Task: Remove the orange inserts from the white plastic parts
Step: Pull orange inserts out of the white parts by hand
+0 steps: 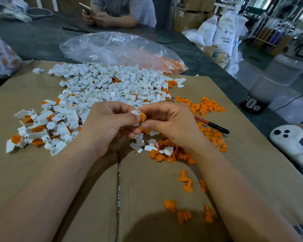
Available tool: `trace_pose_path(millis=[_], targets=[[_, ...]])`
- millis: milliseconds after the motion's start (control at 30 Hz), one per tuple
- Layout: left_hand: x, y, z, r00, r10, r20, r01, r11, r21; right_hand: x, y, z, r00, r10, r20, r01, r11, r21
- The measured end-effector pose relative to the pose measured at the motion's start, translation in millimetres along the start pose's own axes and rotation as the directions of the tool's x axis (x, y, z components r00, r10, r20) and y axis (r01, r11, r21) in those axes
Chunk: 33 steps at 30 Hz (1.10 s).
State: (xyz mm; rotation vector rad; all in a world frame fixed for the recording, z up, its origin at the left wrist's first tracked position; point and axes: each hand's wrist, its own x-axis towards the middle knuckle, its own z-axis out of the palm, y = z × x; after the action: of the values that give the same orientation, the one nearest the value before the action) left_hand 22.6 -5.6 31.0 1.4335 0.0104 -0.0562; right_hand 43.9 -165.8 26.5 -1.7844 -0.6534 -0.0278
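Observation:
Above the middle of the cardboard sheet [59,172], my left hand [108,123] pinches a small white plastic part [135,112]. My right hand [166,123] pinches the orange insert [143,117] that sits against that part. A large heap of white parts [112,84] spreads over the cardboard behind and left of my hands, some with orange inserts still in them [16,139]. Loose orange inserts [206,106] lie to the right, under my right wrist and near the front [184,216].
A red and black pen [212,125] lies right of my right hand. A clear plastic bag [119,49] with orange pieces sits behind the heap. A dark bottle [252,105] and a white device [287,137] stand at the right. A person holding a phone sits across the table.

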Motion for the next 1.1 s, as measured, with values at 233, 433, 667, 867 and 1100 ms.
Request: trace_pose_path(millis=[233,433,667,867,1100], targets=[[-2.7,-1.0,2.4,0.992,0.129,-0.017,-0.127,0.989,0.077,0.2,-5.1,-1.6,0.990,0.140,0.033,-0.143,0.985,0.101],[-4.2,-4.1,5.0,0.958,0.287,-0.012,-0.277,0.935,0.222,1.0,-3.5,0.3,0.990,0.142,-0.009,-0.142,0.989,0.051],[-5.2,-4.2,5.3,0.954,0.300,-0.015,-0.289,0.930,0.228,-0.3,-8.6,2.3,0.990,0.143,-0.019,-0.142,0.989,0.026],[-4.5,-2.8,4.9,0.978,0.207,-0.004,-0.204,0.967,0.153,0.0,-11.2,1.0,0.985,0.173,0.014,-0.173,0.984,0.042],[-4.2,-3.4,5.0,0.990,0.144,-0.009,-0.143,0.985,0.098,-1.2,-11.0,0.3,0.981,0.190,0.046,-0.193,0.979,0.069]])
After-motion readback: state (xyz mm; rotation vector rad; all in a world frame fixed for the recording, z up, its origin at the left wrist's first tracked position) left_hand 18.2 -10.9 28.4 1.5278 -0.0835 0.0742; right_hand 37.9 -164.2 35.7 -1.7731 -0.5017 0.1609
